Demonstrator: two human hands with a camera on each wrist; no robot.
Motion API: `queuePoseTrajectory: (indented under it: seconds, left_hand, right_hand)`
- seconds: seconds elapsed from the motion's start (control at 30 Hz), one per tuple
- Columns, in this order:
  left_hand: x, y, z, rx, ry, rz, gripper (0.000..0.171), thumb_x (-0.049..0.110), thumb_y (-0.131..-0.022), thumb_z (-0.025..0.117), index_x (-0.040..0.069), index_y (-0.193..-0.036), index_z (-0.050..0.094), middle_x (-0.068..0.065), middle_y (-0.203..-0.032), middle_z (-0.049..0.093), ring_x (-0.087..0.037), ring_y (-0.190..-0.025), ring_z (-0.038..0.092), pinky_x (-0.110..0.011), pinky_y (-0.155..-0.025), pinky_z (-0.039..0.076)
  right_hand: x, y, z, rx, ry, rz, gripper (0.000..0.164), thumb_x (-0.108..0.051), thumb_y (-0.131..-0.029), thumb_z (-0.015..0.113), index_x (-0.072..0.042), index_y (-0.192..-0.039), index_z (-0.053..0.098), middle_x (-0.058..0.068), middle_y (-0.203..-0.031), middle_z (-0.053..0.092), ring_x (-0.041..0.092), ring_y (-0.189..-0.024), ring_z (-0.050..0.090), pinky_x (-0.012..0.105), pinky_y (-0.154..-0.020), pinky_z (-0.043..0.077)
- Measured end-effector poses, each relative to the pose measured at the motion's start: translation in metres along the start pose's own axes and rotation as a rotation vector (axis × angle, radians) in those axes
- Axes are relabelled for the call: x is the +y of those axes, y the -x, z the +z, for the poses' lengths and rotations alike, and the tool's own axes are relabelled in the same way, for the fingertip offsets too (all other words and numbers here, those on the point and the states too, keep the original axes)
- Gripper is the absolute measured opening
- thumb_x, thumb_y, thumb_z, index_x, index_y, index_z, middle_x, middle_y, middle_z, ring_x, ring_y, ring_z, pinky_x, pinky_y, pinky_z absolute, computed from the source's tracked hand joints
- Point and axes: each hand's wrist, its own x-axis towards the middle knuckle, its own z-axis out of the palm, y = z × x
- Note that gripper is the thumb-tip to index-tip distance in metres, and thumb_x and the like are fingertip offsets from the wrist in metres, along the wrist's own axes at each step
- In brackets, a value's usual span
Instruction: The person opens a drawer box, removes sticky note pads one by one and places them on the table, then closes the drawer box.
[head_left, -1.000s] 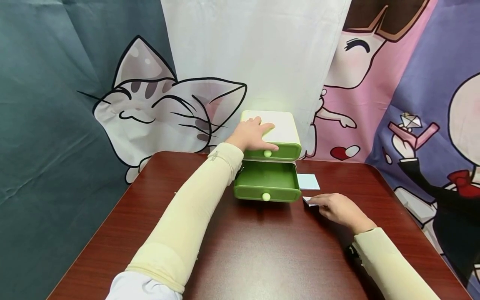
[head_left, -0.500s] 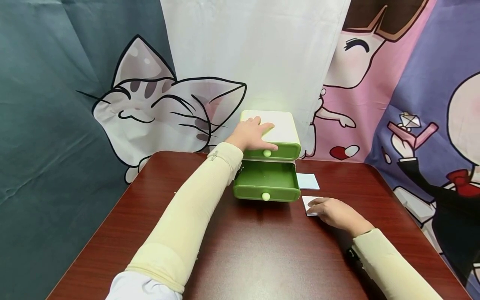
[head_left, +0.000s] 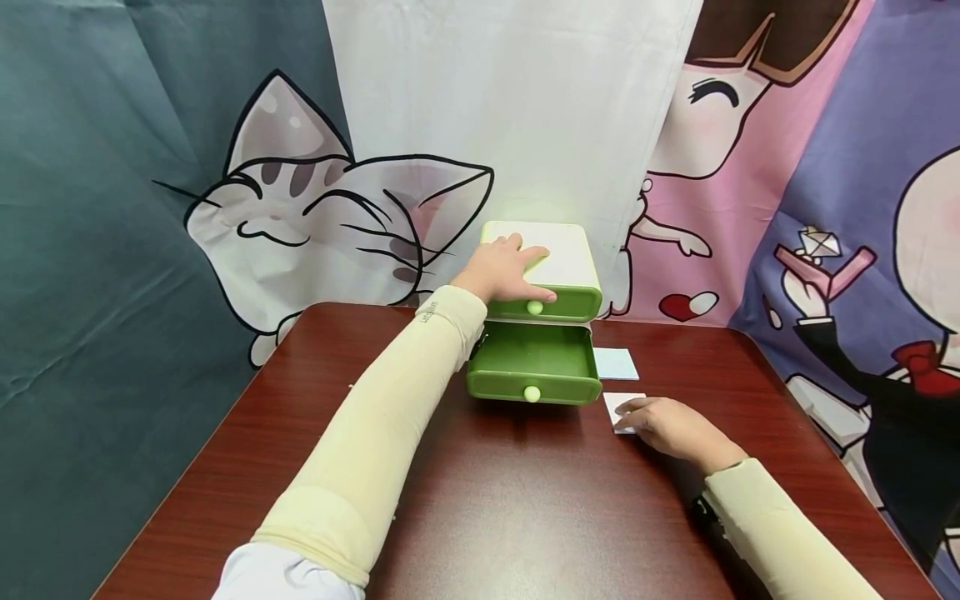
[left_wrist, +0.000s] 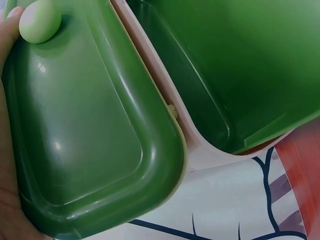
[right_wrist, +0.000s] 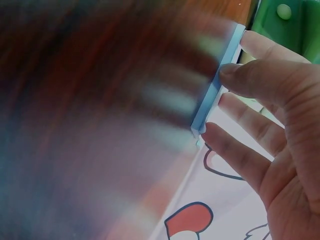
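A small cabinet with a white top and green drawers stands at the back of the table. My left hand rests on its top left with fingers spread, the thumb reaching down over the upper drawer front by the round knob. The lower drawer is pulled out, and nothing shows inside it. To the right of that drawer, my right hand pinches a thin white square note pad. In the right wrist view, thumb and fingertips meet at the pad's blue edge.
A light blue paper square lies flat beside the cabinet, behind the white pad. The dark red wooden table stretches toward the person. A printed cloth backdrop hangs right behind the table.
The white pad was tilted nearly edge-on a second ago; it has tipped down and now shows its flat face. My right hand shifted slightly with it. The left hand has stayed put.
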Motion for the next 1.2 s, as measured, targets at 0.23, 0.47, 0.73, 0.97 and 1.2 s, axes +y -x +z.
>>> queuePoseTrajectory:
  seconds: [0.23,0.47,0.73,0.97,1.2]
  left_hand:
    - [0.0011,0.0004,-0.0010,-0.007,0.001,-0.004,0.095,0.089,-0.078,0.047,0.039,-0.158,0.032,-0.008,-0.141,0.044,-0.026,-0.122,0.048,-0.045,-0.093,0.047]
    - [0.0009,0.0011,-0.0011,-0.003,0.006,-0.003,0.095,0.089,-0.078,0.047,0.038,-0.158,0.032,-0.008,-0.141,0.044,-0.026,-0.122,0.048,-0.046,-0.093,0.047]
    - [0.0008,0.0009,-0.0011,-0.007,0.007,-0.003,0.096,0.089,-0.078,0.047,0.039,-0.158,0.032,-0.009,-0.141,0.044,-0.026,-0.122,0.048,-0.046,-0.094,0.046]
    - [0.0012,0.0011,-0.0019,0.000,0.007,0.002,0.095,0.089,-0.079,0.047,0.038,-0.158,0.032,-0.009,-0.141,0.044,-0.027,-0.123,0.047,-0.046,-0.095,0.046]
    - [0.0017,0.0023,-0.0031,0.003,0.012,0.006,0.095,0.088,-0.079,0.047,0.037,-0.158,0.033,-0.009,-0.141,0.044,-0.028,-0.123,0.048,-0.047,-0.095,0.046]
  right_hand:
    - [0.0004,0.0030,0.0010,0.004,0.014,0.028,0.036,0.010,-0.074,0.077,-0.017,-0.097,0.080,0.006,-0.107,0.072,0.021,-0.095,0.071,0.040,-0.077,0.058]
    - [-0.0005,0.0051,-0.0006,0.004,0.013,0.086,0.036,0.007,-0.072,0.076,-0.017,-0.099,0.077,0.002,-0.110,0.070,0.019,-0.097,0.069,0.039,-0.077,0.057]
    - [-0.0005,0.0061,0.0002,-0.009,0.001,0.149,0.028,0.001,-0.075,0.078,-0.014,-0.098,0.077,0.002,-0.106,0.069,0.019,-0.095,0.068,0.041,-0.080,0.056]
    - [0.0017,0.0066,0.0006,0.004,-0.002,0.118,0.028,0.000,-0.073,0.081,-0.017,-0.095,0.078,0.003,-0.105,0.069,0.019,-0.093,0.067,0.041,-0.079,0.056]
    - [0.0032,0.0063,0.0021,0.012,-0.011,0.106,0.026,-0.001,-0.073,0.081,-0.017,-0.094,0.078,0.003,-0.104,0.068,0.019,-0.094,0.066,0.040,-0.079,0.056]
